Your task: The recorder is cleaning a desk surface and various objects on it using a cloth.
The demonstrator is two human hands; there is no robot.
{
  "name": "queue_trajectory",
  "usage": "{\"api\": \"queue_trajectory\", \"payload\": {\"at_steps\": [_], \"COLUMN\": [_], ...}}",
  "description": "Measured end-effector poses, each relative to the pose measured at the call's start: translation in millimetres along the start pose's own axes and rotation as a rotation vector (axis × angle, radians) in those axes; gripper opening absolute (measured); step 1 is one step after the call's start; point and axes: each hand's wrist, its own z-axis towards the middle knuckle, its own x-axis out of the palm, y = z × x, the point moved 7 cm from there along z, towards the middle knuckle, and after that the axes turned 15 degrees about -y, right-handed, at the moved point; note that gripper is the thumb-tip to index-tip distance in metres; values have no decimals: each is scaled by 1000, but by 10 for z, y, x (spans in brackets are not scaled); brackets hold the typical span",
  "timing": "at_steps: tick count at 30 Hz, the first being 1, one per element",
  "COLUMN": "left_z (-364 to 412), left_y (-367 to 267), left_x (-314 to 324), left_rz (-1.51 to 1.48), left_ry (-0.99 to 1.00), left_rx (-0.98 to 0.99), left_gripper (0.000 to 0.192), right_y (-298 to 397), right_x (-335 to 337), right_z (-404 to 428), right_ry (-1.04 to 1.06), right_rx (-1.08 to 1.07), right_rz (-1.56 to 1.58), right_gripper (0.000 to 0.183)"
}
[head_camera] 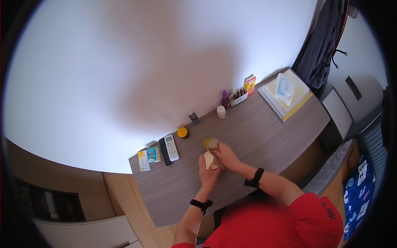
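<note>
My left hand (209, 176) is closed around a bottle with a cream pump head (209, 158), just above the desk. My right hand (228, 156) presses a crumpled beige cloth (213, 144) against the bottle's far side. A yellow part (207, 142) shows beyond the cloth; whether it belongs to the bottle I cannot tell. Fingers and cloth hide most of the bottle's body. Both hands meet over the middle of the wood-grain desk (176, 186).
Along the wall stand a yellow-lidded jar (183, 132), a small dark bottle (194, 118), a white bottle (221, 112), a purple bottle (225, 99) and a box of vials (238, 96). Left lie a white remote control (171, 147) and small packs (153, 154); right, stacked books (285, 96).
</note>
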Motion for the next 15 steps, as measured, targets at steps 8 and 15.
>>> {"api": "queue_trajectory", "payload": {"at_steps": [8, 15], "left_z": [-109, -414], "left_y": [237, -80], "left_x": [131, -75], "left_rz": [100, -195], "left_ry": [-14, 34], "left_rx": [65, -154], "left_gripper": [92, 104], "right_y": [-452, -794], "right_x": [-303, -756], "right_z": [-756, -614], "right_ry": [-109, -199], "right_rx": [48, 704], "right_rz": [-60, 582], "right_gripper": [37, 49]}}
